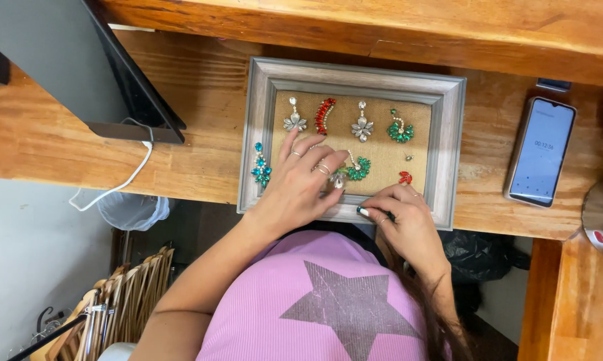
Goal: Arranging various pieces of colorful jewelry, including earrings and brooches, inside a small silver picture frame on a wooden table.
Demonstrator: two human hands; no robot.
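A grey picture frame (pixel 454 127) with a tan burlap panel lies on the wooden shelf. Pinned on the burlap are a silver flower earring (pixel 294 117), a red curved earring (pixel 324 115), a second silver flower earring (pixel 362 126) and a green fan earring (pixel 400 130). My left hand (pixel 303 186) rests on the lower burlap, its fingertips pinching a green fan earring (pixel 359 168) with a clear drop. My right hand (pixel 402 219) presses on the frame's lower edge, below a small red earring (pixel 405 177). A blue and green earring (pixel 260 168) lies on the frame's left edge.
A smartphone (pixel 541 152) with a lit screen lies to the right of the frame. A dark monitor (pixel 90 63) with a white cable (pixel 124 180) stands at the left. A wooden shelf board (pixel 381 27) runs behind. Wooden hangers (pixel 124 301) sit below left.
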